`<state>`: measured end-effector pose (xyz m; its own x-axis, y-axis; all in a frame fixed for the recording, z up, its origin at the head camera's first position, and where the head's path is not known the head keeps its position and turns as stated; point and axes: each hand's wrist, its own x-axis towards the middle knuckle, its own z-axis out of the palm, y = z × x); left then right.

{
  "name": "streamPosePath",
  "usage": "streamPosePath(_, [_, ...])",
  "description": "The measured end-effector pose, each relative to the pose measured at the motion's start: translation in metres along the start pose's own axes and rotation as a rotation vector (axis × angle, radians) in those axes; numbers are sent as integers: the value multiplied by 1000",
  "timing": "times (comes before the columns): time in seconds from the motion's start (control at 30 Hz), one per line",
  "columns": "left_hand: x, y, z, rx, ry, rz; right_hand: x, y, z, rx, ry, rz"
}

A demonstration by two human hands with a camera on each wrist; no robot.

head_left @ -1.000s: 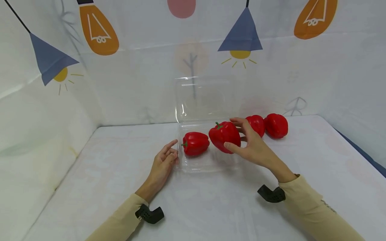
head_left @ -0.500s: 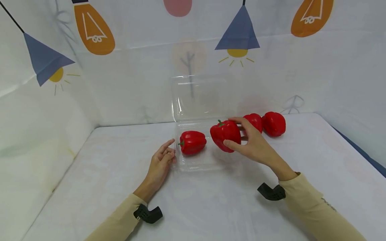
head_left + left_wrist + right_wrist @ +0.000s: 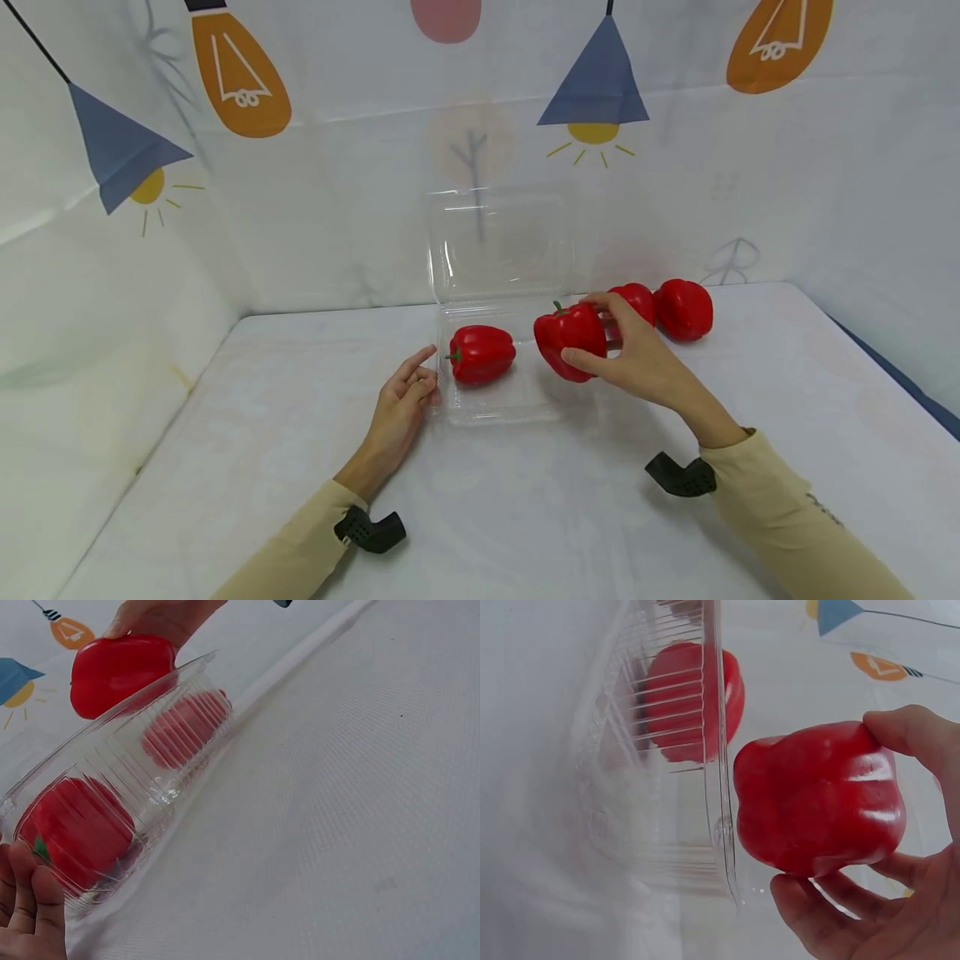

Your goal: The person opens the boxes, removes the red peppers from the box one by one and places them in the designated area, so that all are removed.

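A clear plastic clamshell box (image 3: 495, 412) stands open on the table, its lid (image 3: 502, 242) raised at the back. In its left part one red bell pepper (image 3: 482, 354) lies on its side, green stem toward the left. My right hand (image 3: 637, 358) holds another red bell pepper (image 3: 821, 799) over the right part of the box, thumb on one side and fingers on the other, stem up. My left hand (image 3: 393, 417) rests at the box's left wall with relaxed fingers (image 3: 49, 900) against the plastic.
Two more red bell peppers lie at the back right: one (image 3: 636, 300) partly hidden behind my right hand, the other (image 3: 684, 310) beside it. A white sheet with printed lamps (image 3: 592, 79) hangs behind the white-covered table (image 3: 480, 517).
My right hand and the bell pepper in it have shifted slightly to the right above the box. The left hand stays at the box's left wall.
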<state>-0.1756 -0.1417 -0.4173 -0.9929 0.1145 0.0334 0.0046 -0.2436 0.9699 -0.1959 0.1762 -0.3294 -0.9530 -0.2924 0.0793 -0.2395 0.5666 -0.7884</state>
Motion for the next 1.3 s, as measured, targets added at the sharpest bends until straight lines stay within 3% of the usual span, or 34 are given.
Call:
streamPosePath(0.4, [1,0,1,-1,2,-10,-3,4,-10,-15,-58,25])
streamPosePath(1.3, [-1,1,1,8,-8,-10,-7,8,-29,-92,-37,92])
